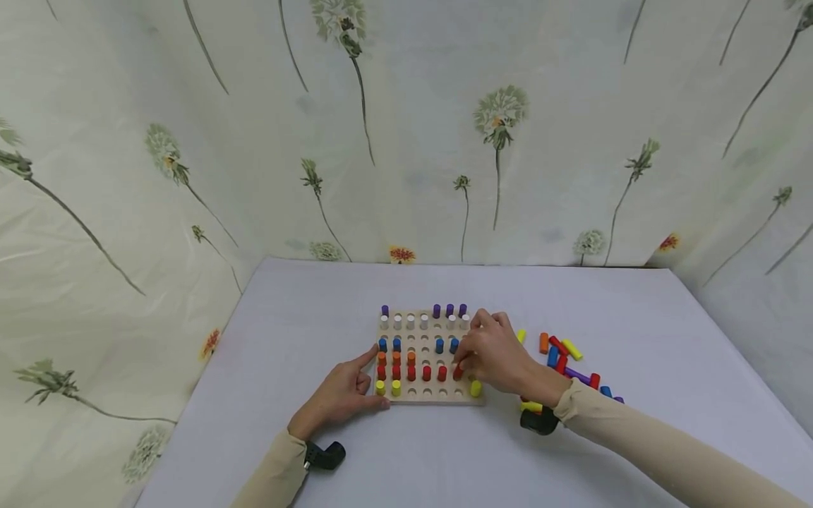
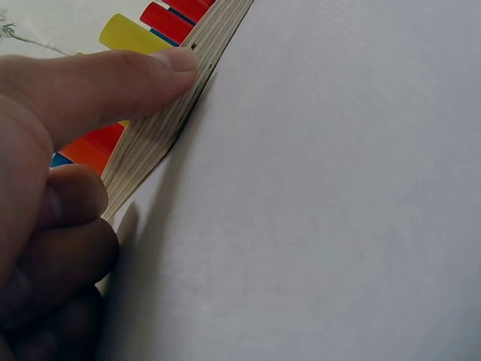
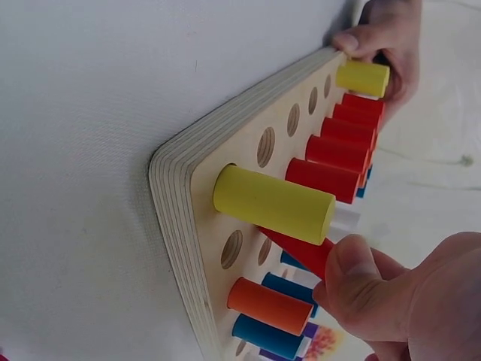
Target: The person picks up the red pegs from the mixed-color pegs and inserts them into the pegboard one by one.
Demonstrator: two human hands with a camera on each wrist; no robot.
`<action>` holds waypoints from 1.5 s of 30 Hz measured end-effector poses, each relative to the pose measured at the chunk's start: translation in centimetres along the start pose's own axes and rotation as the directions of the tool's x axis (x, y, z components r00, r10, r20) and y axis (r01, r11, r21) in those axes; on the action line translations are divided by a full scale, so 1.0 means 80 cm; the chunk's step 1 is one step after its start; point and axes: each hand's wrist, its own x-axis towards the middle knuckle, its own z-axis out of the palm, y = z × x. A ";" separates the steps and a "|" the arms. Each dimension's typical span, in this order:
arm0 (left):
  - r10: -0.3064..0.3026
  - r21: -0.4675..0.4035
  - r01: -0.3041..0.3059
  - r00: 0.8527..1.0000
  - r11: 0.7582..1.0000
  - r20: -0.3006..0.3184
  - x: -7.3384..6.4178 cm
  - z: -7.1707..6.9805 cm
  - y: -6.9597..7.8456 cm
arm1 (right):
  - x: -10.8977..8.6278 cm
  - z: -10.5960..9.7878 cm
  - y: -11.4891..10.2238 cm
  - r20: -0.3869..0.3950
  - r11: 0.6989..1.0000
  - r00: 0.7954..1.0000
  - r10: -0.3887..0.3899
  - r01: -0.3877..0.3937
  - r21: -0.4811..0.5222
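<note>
A wooden pegboard (image 1: 435, 401) stands on the table, with rows of upright pegs and open round holes. My left hand (image 1: 339, 391) rests at its front left corner, the index finger straight along the left side. The left thumb (image 2: 120, 86) presses the front edge, while the other fingers are curled beside the board. With thumb and fingertips my right hand (image 1: 498, 353) pinches a red peg (image 3: 297, 250) over the right part of the red row. That peg leans; a yellow peg (image 3: 274, 203) standing at the corner hides its lower end in the right wrist view.
Loose pegs in several colours lie to the right of the board, among them an orange peg (image 1: 543, 343) and a yellow peg (image 1: 572, 349). Some are partly covered by the right forearm. White cloth covers the table (image 1: 317, 303); a flowered curtain (image 1: 413, 141) hangs behind it.
</note>
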 end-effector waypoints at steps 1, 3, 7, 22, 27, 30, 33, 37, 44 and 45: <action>-0.002 0.001 0.002 1.000 1.000 0.000 -0.001 0.000 0.000 | 0.000 0.000 0.000 0.005 1.000 1.000 -0.001 0.001 0.004; -0.002 0.008 0.002 1.000 1.000 -0.001 -0.001 -0.001 -0.001 | 0.000 0.000 0.000 0.011 1.000 1.000 -0.007 0.007 0.014; 0.014 0.013 -0.014 1.000 1.000 0.001 0.002 -0.003 0.000 | 0.001 -0.002 0.000 0.007 1.000 1.000 -0.016 0.016 0.021; 0.017 -0.002 -0.017 1.000 1.000 0.007 0.003 -0.002 -0.005 | -0.001 0.001 -0.006 0.011 0.999 0.999 -0.036 0.036 -0.012; 0.034 0.009 -0.034 0.999 0.999 0.005 0.002 -0.003 -0.004 | -0.003 0.002 -0.009 0.018 0.998 0.999 -0.039 0.040 -0.040; 0.039 0.010 -0.039 0.999 0.999 0.008 0.002 -0.004 -0.003 | -0.004 0.002 -0.010 0.019 0.998 0.999 -0.047 0.048 -0.050; 0.034 0.002 -0.034 0.999 0.999 0.011 0.002 -0.004 -0.002 | -0.004 0.003 -0.010 0.022 0.996 0.998 -0.058 0.059 -0.060; 0.031 -0.008 -0.031 0.999 0.999 0.016 0.003 -0.003 -0.002 | -0.004 0.004 -0.011 0.016 0.995 0.998 -0.065 0.066 -0.072; 0.026 -0.001 -0.026 1.000 1.000 0.012 0.003 -0.003 -0.004 | 0.000 0.011 -0.015 0.008 0.994 0.995 -0.099 0.099 -0.038; 0.026 0.002 -0.026 1.000 1.000 0.011 0.003 -0.004 -0.004 | 0.001 0.011 -0.015 0.005 0.995 0.995 -0.098 0.098 -0.032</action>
